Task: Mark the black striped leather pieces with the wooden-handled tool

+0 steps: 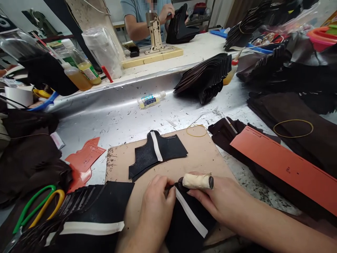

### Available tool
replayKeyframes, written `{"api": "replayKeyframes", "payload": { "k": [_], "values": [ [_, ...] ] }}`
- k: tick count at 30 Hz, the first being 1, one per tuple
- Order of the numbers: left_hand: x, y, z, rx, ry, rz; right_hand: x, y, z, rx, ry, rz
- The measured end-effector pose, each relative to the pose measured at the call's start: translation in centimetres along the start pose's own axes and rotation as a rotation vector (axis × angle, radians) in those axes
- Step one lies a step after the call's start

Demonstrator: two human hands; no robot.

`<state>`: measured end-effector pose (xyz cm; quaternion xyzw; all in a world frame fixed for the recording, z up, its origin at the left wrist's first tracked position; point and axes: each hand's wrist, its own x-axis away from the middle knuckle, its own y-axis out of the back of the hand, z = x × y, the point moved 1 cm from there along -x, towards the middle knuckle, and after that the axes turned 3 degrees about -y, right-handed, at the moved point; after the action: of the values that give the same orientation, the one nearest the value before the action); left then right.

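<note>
A black leather piece (188, 233) with a white tape strip lies under my hands on the tan board (210, 158). The fingers of my left hand (158, 203) are closed on its upper edge, thumb and forefinger pinching there. My right hand (216, 198) is wrapped round what looks like a small hammer (198, 181), with a cream-wrapped part and dark ends; its dark left end is at the same edge, close to my left fingertips. Farther up the board rests another black piece (168, 149) with a white strip. A fanned stack of black pieces (102, 203) is at my left.
Green-and-yellow scissors (39, 207) lie at far left, near orange templates (84, 163). A long orange template (284, 167) lies on dark pieces at right. Behind are a small bottle (151, 100) and a black stack (204, 77). Across the table, a person (137, 23) handles black pieces.
</note>
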<state>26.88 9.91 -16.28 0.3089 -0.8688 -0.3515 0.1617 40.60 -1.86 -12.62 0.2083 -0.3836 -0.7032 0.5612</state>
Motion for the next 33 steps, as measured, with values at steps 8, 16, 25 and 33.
{"api": "replayKeyframes", "payload": {
  "k": [8,16,25,33],
  "values": [
    [-0.3,-0.6,-0.2,-0.132,-0.036,-0.036,0.1,-0.1,-0.1,0.001,-0.016,0.023],
    [0.7,-0.5,0.8,-0.140,-0.191,-0.117,0.0,-0.1,-0.2,0.018,-0.007,0.004],
    [2.5,-0.6,1.2,-0.194,-0.303,-0.245,0.2,-0.4,-0.5,0.035,-0.056,0.043],
    [2.8,-0.6,1.1,-0.206,-0.476,-0.234,0.0,-0.2,-0.3,0.038,-0.033,0.025]
  ]
}}
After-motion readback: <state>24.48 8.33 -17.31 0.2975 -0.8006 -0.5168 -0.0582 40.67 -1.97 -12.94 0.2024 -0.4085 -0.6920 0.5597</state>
